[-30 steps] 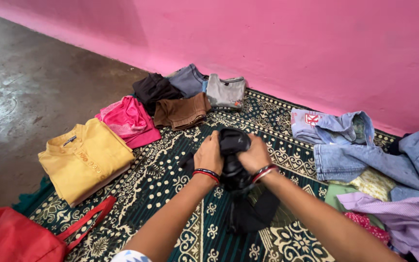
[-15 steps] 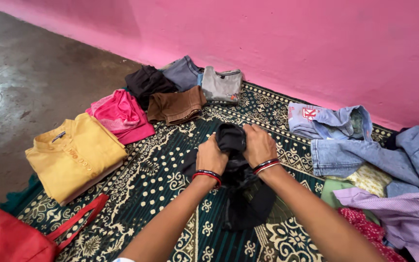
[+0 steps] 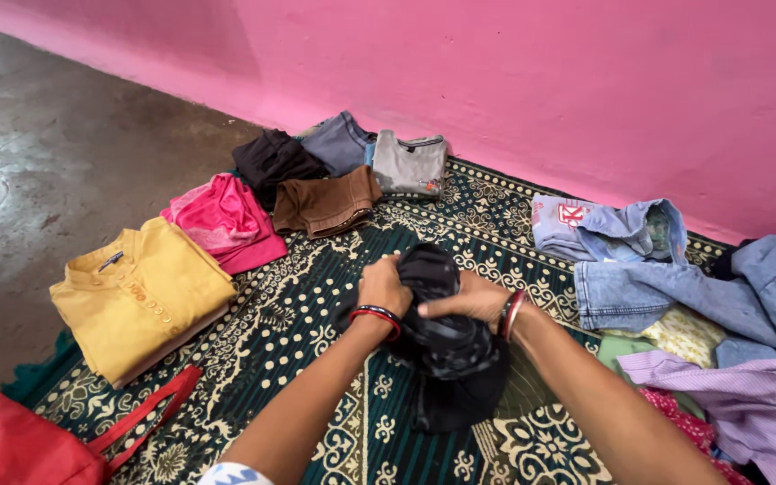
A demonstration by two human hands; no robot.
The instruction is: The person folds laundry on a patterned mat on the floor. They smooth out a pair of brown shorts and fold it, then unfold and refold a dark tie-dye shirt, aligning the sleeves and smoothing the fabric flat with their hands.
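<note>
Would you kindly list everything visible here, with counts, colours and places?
crumpled black cloth garment: one, black, mid-rug, gripped by both hands
patterned dark green rug: one, green and cream, on floor
folded garments: six; yellow shirt, pink, black, brown, blue-grey, grey, left and top of rug
unfolded clothes pile: denim, lilac, yellow, right
red bag: one, bottom left
pink wall: behind
left hand, right hand: bangled wrists
</note>
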